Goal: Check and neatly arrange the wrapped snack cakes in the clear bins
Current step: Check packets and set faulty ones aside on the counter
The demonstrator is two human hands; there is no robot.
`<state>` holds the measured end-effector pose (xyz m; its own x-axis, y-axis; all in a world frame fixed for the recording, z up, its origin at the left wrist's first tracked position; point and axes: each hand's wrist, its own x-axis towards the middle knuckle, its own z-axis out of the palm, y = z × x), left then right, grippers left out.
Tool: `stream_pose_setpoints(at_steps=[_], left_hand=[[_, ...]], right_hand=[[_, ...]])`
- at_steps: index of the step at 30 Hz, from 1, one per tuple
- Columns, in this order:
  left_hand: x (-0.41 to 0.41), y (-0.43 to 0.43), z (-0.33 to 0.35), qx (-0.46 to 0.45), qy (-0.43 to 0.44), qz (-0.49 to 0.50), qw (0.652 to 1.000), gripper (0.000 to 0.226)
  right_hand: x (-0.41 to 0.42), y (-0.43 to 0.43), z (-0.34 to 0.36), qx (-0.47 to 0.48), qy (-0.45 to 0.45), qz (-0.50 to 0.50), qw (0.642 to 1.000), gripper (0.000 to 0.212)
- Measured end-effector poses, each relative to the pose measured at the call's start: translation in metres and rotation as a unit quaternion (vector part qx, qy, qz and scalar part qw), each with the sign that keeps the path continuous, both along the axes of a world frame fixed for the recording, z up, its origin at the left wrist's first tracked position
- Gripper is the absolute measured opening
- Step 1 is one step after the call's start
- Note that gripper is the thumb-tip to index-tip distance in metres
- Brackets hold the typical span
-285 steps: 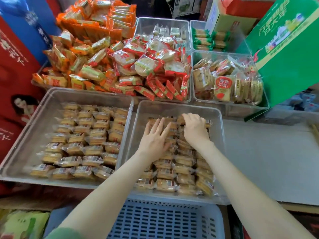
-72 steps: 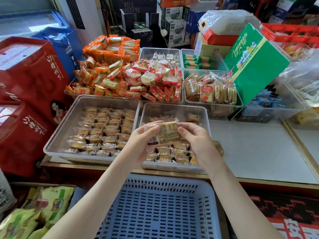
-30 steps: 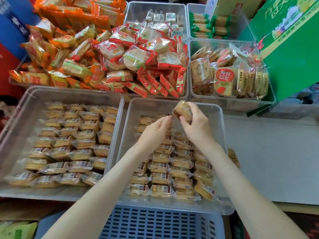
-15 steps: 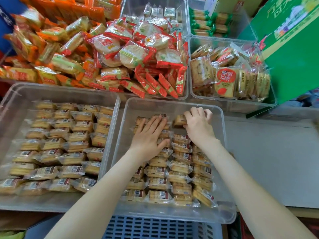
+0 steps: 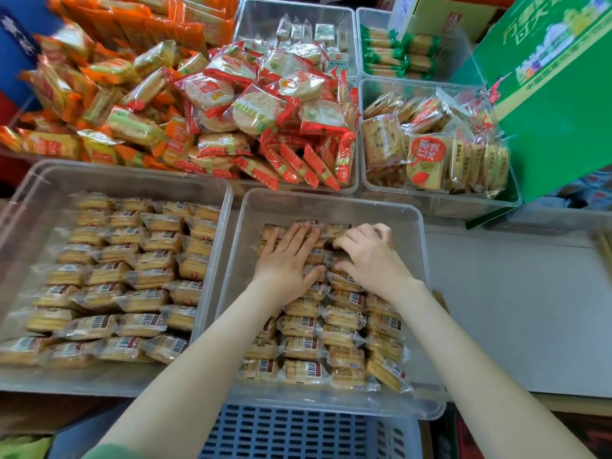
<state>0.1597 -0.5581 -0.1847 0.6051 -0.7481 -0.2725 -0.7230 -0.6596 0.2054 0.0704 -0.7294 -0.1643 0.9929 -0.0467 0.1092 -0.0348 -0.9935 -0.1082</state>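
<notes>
So both hands are in the bin (image 5: 331, 203), at its far end. Left hand (image 5: 284, 261) lies flat, fingers straight, pressing on the cakes (image 5: 304, 346) lined up in rows inside it. Right hand (image 5: 371, 260) has fingers curled over the back row, can't tell if it's actually gripping one. Second bin (image 5: 132, 180) of cakes sits just left of it

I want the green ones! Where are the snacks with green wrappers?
In the head view, the green-wrapped snacks sit in a clear bin at the top right, just left of the big green box and behind the square biscuit packs.
</notes>
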Motion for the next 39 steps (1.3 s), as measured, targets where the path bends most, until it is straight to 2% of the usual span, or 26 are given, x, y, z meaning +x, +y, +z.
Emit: stream_pose_setpoints(at_steps=[5, 8, 11, 14, 17, 19, 21, 23, 30, 39], left_hand=[[-0.010, -0.002, 0.015, -0.027, 0.005, 0.015, 1.000, 0.068], [-0.019, 0.004, 0.027, -0.034, -0.004, 0.009, 0.999, 0.062], [-0.030, 0.013, 0.042, -0.054, -0.002, 0.030, 0.998, 0.060], [-0.044, 0.018, 0.068, -0.131, 0.110, 0.114, 0.979, 0.062], [-0.068, 0.022, 0.103, -0.252, 0.282, 0.199, 0.904, 0.049], [-0.088, 0.028, 0.125, -0.342, 0.376, 0.239, 0.828, 0.029], [-0.105, 0.040, 0.144, -0.415, 0.424, 0.272, 0.758, 0.018], [-0.116, 0.055, 0.163, -0.451, 0.431, 0.285, 0.728, 0.012], [-0.156, 0.100, 0.210, -0.440, 0.360, 0.304, 0.764, 0.012], [-0.199, 0.144, 0.233, -0.460, 0.424, 0.314, 0.714, 0.013]], right_hand=[[-0.015, 0.002, -0.010, -0.115, -0.020, 0.017, 0.993, 0.007], [-0.016, 0.004, -0.005, -0.164, -0.047, 0.018, 0.985, 0.012], [-0.020, 0.007, 0.021, -0.087, -0.141, -0.032, 0.986, 0.017], [-0.037, 0.017, 0.071, 0.065, -0.221, -0.102, 0.968, 0.010], [-0.060, 0.034, 0.114, 0.207, -0.231, -0.214, 0.926, 0.013], [-0.077, 0.048, 0.131, 0.258, -0.232, -0.254, 0.903, 0.019], [-0.095, 0.065, 0.144, 0.293, -0.243, -0.263, 0.886, 0.021], [-0.114, 0.082, 0.154, 0.312, -0.255, -0.261, 0.877, 0.022], [-0.157, 0.137, 0.171, 0.303, -0.276, -0.277, 0.869, 0.020], [-0.191, 0.175, 0.174, 0.261, -0.259, -0.312, 0.876, 0.021]])
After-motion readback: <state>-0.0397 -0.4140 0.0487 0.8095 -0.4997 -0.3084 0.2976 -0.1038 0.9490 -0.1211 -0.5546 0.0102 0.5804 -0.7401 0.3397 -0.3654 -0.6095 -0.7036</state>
